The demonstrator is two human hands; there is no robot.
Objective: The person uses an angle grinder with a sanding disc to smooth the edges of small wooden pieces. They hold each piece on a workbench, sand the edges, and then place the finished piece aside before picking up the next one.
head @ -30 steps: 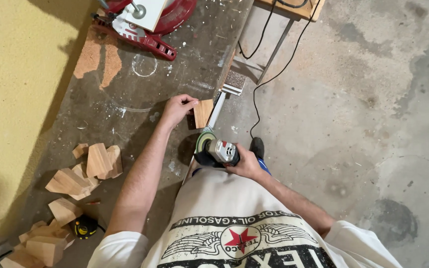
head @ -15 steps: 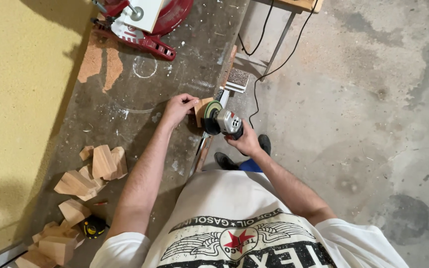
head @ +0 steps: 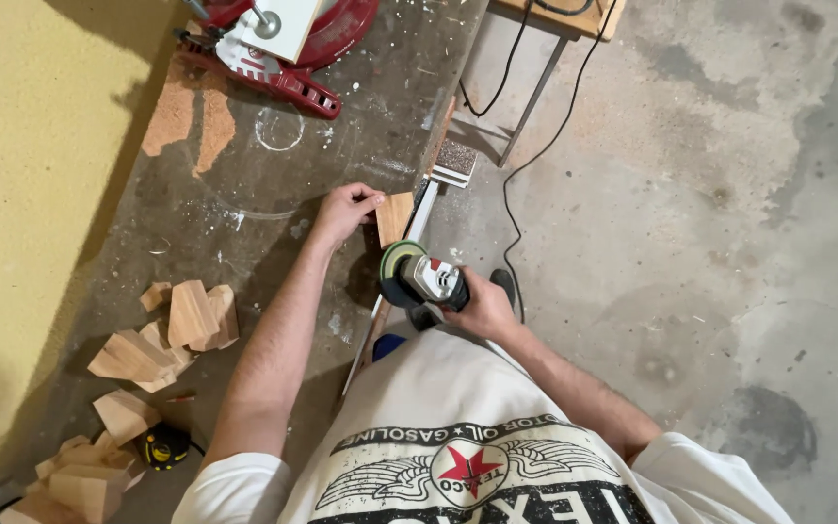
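Wood block point(head: 396, 217) pinned at bench point(head: 244, 194) edge by left hand point(head: 343, 212); right hand point(head: 482, 309) clenching angle grinder point(head: 421, 278), disc now pulled back off block, pass paused

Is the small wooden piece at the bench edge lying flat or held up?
Held up: the left hand pinches the wooden piece at the bench edge.
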